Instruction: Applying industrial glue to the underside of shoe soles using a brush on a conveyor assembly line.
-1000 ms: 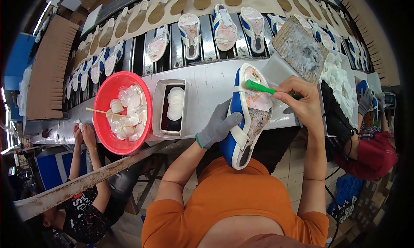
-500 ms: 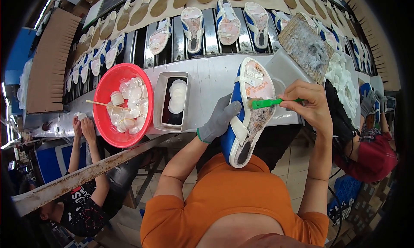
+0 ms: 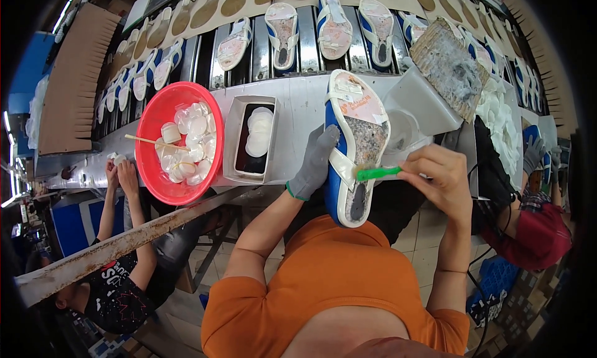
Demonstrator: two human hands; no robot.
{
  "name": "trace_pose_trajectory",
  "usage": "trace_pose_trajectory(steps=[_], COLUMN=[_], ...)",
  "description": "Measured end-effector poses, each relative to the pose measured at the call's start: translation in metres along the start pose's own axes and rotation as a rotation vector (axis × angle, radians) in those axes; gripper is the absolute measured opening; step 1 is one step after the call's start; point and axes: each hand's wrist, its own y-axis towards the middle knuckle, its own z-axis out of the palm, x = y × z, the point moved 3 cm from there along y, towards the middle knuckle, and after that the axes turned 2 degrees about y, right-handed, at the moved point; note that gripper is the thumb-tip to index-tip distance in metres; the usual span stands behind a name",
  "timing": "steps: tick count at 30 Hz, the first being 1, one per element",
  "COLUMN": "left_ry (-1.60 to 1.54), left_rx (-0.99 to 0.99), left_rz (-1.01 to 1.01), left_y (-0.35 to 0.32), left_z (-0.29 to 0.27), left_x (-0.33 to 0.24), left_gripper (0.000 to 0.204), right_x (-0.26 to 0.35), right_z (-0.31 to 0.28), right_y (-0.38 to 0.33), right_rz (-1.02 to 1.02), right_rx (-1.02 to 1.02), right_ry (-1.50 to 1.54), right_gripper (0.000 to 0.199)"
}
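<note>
My left hand (image 3: 314, 162), in a grey glove, grips the blue-and-white side of a sandal (image 3: 365, 134) held bottom-up in front of my chest. A pinkish sheet and a rough, speckled patch show on its underside, with a dark slot toward the heel. My bare right hand (image 3: 440, 179) pinches the handle of a small green brush (image 3: 380, 172). The brush's bristle end touches the sandal's underside, by the white strap toward the heel. Behind the sandal stands a grey translucent container (image 3: 429, 103), partly hidden by it.
A red basin (image 3: 143, 162) with round white pieces and a stick stands left, beside an open box (image 3: 277, 140) of white discs. More sandals (image 3: 336, 37) line a roller conveyor. Other people's hands (image 3: 124, 174) work at far left; a gloved hand (image 3: 533, 154) is at right.
The brush has moved from the sandal's middle down toward its heel end. The sandal has shifted slightly up and left in view, still held by my left hand.
</note>
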Motion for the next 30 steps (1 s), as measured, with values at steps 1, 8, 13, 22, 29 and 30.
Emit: trace_pose_trajectory(steps=[1, 8, 13, 22, 29, 30], left_ry=[-0.014, -0.055, -0.116, -0.037, 0.033, 0.021], left_rx=[0.004, -0.017, -0.018, 0.026, 0.082, 0.108], left_rz=[-0.001, 0.015, 0.040, 0.068, -0.043, -0.060], left_y=[0.000, 0.005, 0.004, 0.005, 0.001, 0.000], left_z=[-0.003, -0.010, -0.005, -0.014, -0.013, -0.010], left_x=[0.002, 0.013, 0.009, 0.020, 0.024, 0.022], left_gripper=[0.064, 0.075, 0.074, 0.057, 0.073, 0.074], right_x=[0.002, 0.004, 0.024, 0.031, 0.023, 0.016], right_z=[0.002, 0.011, 0.020, 0.017, 0.010, 0.006], right_y=[-0.001, 0.003, 0.005, 0.022, 0.033, 0.036], right_rz=[-0.042, 0.190, 0.130, 0.230, 0.256, 0.279], right_rx=[0.022, -0.367, -0.295, -0.417, -0.311, -0.404], right_ry=[0.034, 0.130, 0.096, 0.197, 0.290, 0.234], right_gripper=[0.015, 0.009, 0.009, 0.011, 0.011, 0.012])
